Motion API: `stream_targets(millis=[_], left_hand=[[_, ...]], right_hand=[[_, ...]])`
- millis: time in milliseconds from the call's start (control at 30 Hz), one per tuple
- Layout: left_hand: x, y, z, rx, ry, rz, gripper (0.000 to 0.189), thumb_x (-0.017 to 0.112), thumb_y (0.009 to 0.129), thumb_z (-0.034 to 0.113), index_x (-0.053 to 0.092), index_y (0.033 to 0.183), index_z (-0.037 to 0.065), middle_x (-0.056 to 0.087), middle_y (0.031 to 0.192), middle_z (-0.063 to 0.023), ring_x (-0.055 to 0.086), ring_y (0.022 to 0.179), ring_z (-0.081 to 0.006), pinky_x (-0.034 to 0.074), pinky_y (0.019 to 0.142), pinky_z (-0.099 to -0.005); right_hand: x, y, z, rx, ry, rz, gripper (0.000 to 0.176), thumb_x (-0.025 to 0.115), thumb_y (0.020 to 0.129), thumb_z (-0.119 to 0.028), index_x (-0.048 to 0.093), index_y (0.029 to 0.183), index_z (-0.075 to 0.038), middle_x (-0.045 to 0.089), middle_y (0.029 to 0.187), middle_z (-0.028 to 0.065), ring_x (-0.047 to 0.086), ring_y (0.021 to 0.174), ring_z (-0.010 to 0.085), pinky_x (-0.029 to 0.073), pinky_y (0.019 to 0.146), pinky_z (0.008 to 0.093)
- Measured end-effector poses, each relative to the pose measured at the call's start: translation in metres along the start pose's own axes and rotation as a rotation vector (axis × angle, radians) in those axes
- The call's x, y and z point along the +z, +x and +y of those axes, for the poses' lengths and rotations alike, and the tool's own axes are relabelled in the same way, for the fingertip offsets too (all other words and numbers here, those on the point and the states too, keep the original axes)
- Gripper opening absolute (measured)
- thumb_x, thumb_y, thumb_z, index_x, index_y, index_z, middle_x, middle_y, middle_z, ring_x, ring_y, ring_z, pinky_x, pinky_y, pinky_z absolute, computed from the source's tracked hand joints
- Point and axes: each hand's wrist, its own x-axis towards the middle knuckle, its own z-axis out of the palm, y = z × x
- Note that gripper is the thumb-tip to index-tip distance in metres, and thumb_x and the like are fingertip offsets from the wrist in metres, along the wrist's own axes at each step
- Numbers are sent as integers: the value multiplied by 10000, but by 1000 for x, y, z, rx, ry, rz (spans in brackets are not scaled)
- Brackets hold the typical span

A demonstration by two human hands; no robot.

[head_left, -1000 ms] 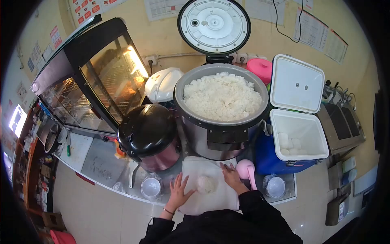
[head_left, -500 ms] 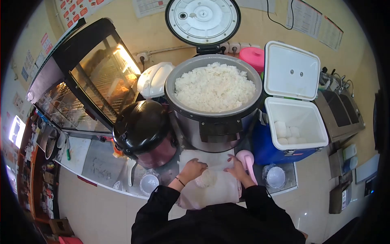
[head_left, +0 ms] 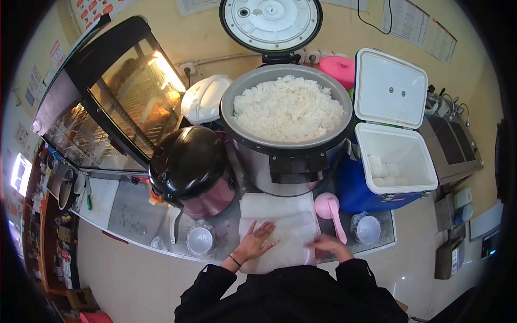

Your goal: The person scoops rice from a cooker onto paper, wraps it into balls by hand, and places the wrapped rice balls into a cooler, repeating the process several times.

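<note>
My left hand [head_left: 255, 242] lies flat with its fingers spread on a sheet of white wrapping paper [head_left: 285, 253]. At the right edge of this paper is my right hand [head_left: 329, 245], its fingers smeared by motion. More sheets of paper [head_left: 277, 203] lie beneath and behind, up to the foot of the big rice cooker. The rice portion seen earlier on the paper no longer shows openly; the paper covers that spot. Just right of the paper rests a pink rice scoop [head_left: 326, 206], its handle pointing towards me.
Behind the paper stands an open rice cooker [head_left: 293, 161] heaped with rice [head_left: 288, 107]. A blue cooler box [head_left: 371, 188] with white rounded pieces is at right. Two wrapped bowls [head_left: 200, 240] flank the paper. At left are a closed cooker [head_left: 188, 161], a white paddle [head_left: 173, 223] and a heated display [head_left: 134, 97].
The rice portion on the paper has gone from open view under the sheet. My left hand has flattened onto the paper; my right hand has moved down towards me to its right edge.
</note>
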Motion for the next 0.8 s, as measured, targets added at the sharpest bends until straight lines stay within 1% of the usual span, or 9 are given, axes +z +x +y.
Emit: stream_targets(millis=[67, 167, 200, 300, 333, 433, 633, 733, 800], left_hand=[[-5, 2, -4, 13, -48, -29, 523, 420, 856, 388, 391, 1239, 33, 399, 1285, -106, 320, 1230, -210, 165, 1033, -432], [-9, 5, -9, 56, -113, -30, 472, 417, 861, 389, 484, 1155, 26, 465, 1225, -107, 375, 1193, -220, 205, 1024, -412], [-12, 7, -9, 64, -156, -58, 475, 418, 859, 397, 497, 1141, 23, 473, 1217, -109, 385, 1185, -222, 214, 1020, -412], [-24, 12, -9, 96, -164, -138, 476, 446, 842, 391, 505, 1134, 21, 483, 1204, -120, 401, 1172, -240, 231, 1015, -419], [-28, 13, -8, 106, -145, -163, 475, 460, 834, 384, 503, 1139, 21, 485, 1202, -125, 405, 1169, -247, 236, 1014, -422], [-38, 20, 0, 86, -51, -249, 513, 482, 816, 417, 502, 1135, 15, 492, 1191, -132, 404, 1169, -250, 243, 1012, -423], [-29, 31, -6, -14, -100, -274, 383, 536, 800, 367, 566, 1004, 44, 579, 1026, -136, 543, 955, -307, 369, 905, -406], [-33, 46, -24, -56, -281, -248, 260, 568, 773, 318, 561, 787, 59, 582, 742, -144, 571, 727, -303, 438, 662, -407], [-31, 57, -35, 0, -305, -234, 268, 566, 778, 311, 537, 745, 48, 549, 660, -150, 559, 660, -311, 425, 609, -397]], right_hand=[[15, -28, -6, 37, -91, -190, 383, 673, 728, -312, 566, 742, 55, 591, 619, 115, 614, 563, 185, 505, 508, 274], [23, -23, -5, -64, 303, -293, 315, 668, 739, -265, 565, 719, 32, 594, 621, 116, 613, 552, 191, 499, 500, 274], [22, -7, 5, -69, 374, -179, 216, 626, 779, -193, 564, 742, 11, 608, 681, 119, 629, 670, 204, 504, 558, 271], [36, -37, -41, -141, 1353, -242, 154, 576, 811, -136, 546, 841, 12, 619, 817, 122, 609, 848, 221, 505, 670, 297], [39, -30, -41, -96, 1493, -171, 156, 522, 833, -83, 502, 938, 30, 598, 962, 128, 542, 1007, 246, 477, 802, 347], [54, -26, -46, -163, 1816, -58, 217, 490, 853, -82, 452, 1019, 53, 543, 1084, 159, 511, 1051, 280, 439, 889, 389], [60, -20, -47, -247, 1988, 51, 252, 446, 873, -97, 432, 1054, 78, 526, 1107, 179, 480, 1087, 288, 393, 949, 400], [65, -19, -35, -396, 1873, 43, 321, 438, 884, -186, 431, 1089, 61, 515, 1121, 190, 474, 1093, 298, 374, 954, 423], [73, -20, -21, -679, 1449, -251, 376, 435, 885, -242, 422, 1130, 43, 515, 1124, 185, 474, 1093, 296, 360, 949, 438]])
